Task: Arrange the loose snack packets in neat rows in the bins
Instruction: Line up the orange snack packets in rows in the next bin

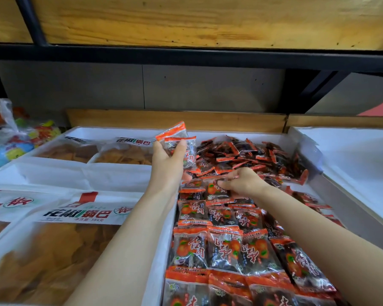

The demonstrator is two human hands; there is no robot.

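The left hand is raised at about eleven o'clock of the snack bin, thumb and curled fingers gripping a small stack of packets – clear wrappers with orange-red sealed ends. The right hand reaches in at the bin's centre, knuckles up, its fingertips pinching the edge of a single packet at the far end of the laid rows. Those rows fill the bin from six o'clock upward, each packet showing an orange fruit and red characters that read 杏肉. A loose pile of the same packets lies jumbled toward twelve and one o'clock. At nine o'clock, in the neighbouring white-lined bins, large bags of crisps carry the label 花椒锅巴 and "388克". A clear bag of coloured sweets sits at ten o'clock – a wooden shelf spans overhead.
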